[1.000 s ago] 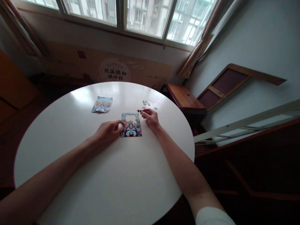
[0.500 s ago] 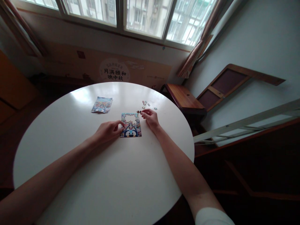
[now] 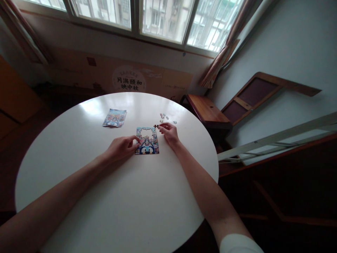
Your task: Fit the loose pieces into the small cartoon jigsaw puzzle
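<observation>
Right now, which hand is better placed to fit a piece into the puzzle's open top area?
Right, probably. The right hand pinches a puzzle piece at the upper right corner of the puzzle, beside the gap; the left hand rests against the puzzle's left edge.

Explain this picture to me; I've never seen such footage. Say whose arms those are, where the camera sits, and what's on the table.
No machine here: a camera on a person's head looks down at their own arms. On the round white table lies an unfinished jigsaw puzzle, loose pieces beyond it to the right, a printed sheet to the left. The left hand touches the puzzle's left edge; the right hand pinches one puzzle piece at its top right corner.
</observation>
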A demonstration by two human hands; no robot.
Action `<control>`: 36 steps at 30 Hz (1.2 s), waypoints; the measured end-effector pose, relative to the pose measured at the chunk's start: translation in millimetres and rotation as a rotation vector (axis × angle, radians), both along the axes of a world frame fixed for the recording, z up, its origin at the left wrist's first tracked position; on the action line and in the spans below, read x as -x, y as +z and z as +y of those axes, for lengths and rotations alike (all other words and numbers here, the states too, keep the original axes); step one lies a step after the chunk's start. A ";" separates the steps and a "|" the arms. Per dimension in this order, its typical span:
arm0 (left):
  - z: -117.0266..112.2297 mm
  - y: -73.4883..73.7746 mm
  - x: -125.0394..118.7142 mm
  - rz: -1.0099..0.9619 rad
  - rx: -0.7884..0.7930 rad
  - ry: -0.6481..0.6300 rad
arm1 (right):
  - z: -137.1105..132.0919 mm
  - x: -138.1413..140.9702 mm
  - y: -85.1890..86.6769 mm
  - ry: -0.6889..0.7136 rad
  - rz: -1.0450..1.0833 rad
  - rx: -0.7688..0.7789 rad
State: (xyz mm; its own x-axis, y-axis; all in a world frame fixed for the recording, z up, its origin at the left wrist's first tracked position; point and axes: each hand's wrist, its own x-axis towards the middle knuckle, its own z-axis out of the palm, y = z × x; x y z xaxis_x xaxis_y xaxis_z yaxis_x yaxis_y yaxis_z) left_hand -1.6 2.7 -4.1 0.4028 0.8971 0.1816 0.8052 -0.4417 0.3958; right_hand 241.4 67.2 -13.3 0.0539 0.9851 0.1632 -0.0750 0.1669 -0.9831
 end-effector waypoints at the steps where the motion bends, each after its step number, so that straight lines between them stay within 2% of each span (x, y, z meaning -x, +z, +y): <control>1: 0.0 0.1 0.0 0.001 0.001 0.000 | 0.0 -0.2 -0.3 -0.001 -0.005 0.002; 31: 0.0 -0.1 -0.2 0.012 0.016 0.007 | 6.1 -2.3 -7.9 0.014 -0.028 -0.030; 36: -0.9 0.8 -0.5 0.006 0.011 0.008 | 4.5 0.9 -8.8 0.031 -0.096 -0.072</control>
